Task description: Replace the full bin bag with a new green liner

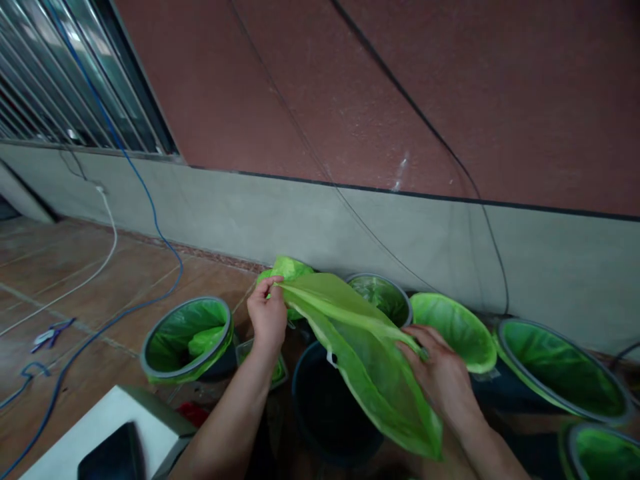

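A thin, see-through green bag (360, 333) is stretched between my two hands, its loose side hanging down to the right. My left hand (267, 310) pinches one end of its edge. Fingers of my right hand (440, 367) are closed on the other end, and a bunched bit of green pokes out beside them. Beneath the bag stands a dark, round bin (305, 427) with no liner showing. The bag covers part of its mouth. A small white spot shows on the bag's edge.
Several green-lined bins stand around, among them a left bin (150, 373) and a right bin (565, 367). Front left, a phone (113, 457) lies on a white box (75, 433). A blue cable (100, 333) and pliers-like tool (53, 335) lie on the tiles. Behind runs a wall (300, 213).
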{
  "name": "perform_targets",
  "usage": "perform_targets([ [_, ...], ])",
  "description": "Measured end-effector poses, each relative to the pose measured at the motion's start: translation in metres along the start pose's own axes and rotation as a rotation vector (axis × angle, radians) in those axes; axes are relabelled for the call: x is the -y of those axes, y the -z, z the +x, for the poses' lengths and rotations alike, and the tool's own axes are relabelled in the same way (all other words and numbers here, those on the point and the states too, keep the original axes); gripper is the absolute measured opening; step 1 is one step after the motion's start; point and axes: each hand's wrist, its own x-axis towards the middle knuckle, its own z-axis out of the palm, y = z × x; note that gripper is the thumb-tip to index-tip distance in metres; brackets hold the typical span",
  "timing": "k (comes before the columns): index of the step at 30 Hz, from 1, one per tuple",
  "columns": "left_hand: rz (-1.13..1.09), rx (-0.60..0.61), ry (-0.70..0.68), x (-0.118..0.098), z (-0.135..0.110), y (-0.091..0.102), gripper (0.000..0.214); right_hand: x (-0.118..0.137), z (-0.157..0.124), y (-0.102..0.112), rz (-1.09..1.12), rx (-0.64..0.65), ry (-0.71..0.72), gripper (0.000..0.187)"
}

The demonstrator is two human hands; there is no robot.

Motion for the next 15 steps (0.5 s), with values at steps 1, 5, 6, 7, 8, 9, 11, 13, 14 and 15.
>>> perform_targets([
  [1,-0.03,-0.02,0.022,0.0,0.003,0.001,0.021,-0.003,0.0,-0.001,-0.033,0.04,0.002,0.028],
  [5,-0.16,-0.092,0.102,0.0,0.015,0.009,0.026,-0.015,-0.001,0.0,-0.139,0.117,-0.061,0.029],
  [6,-0.181,-0.105,0.109,0.001,0.018,0.01,0.026,-0.017,-0.001,0.002,-0.163,0.11,-0.086,0.03],
  [7,-0.193,-0.109,0.11,0.002,0.019,0.012,0.027,-0.018,-0.001,0.004,-0.184,0.097,-0.108,0.031],
  [8,-0.198,-0.11,0.106,0.004,0.021,0.013,0.027,-0.019,0.0,0.006,-0.199,0.081,-0.126,0.032],
  [9,-0.196,-0.108,0.099,0.005,0.022,0.014,0.027,-0.019,0.0,0.007,-0.204,0.064,-0.139,0.034],
  [11,-0.183,-0.107,0.084,0.008,0.023,0.016,0.028,-0.02,0.0,0.01,-0.19,0.028,-0.163,0.037],
  [13,-0.183,-0.114,0.089,0.008,0.025,0.018,0.029,-0.021,0.001,0.012,-0.165,0.014,-0.19,0.039],
  [14,-0.182,-0.124,0.095,0.007,0.026,0.019,0.029,-0.022,0.002,0.013,-0.152,0.02,-0.202,0.04],
  [15,-0.176,-0.141,0.095,0.005,0.027,0.02,0.029,-0.022,0.003,0.014,-0.137,0.036,-0.211,0.04],
])
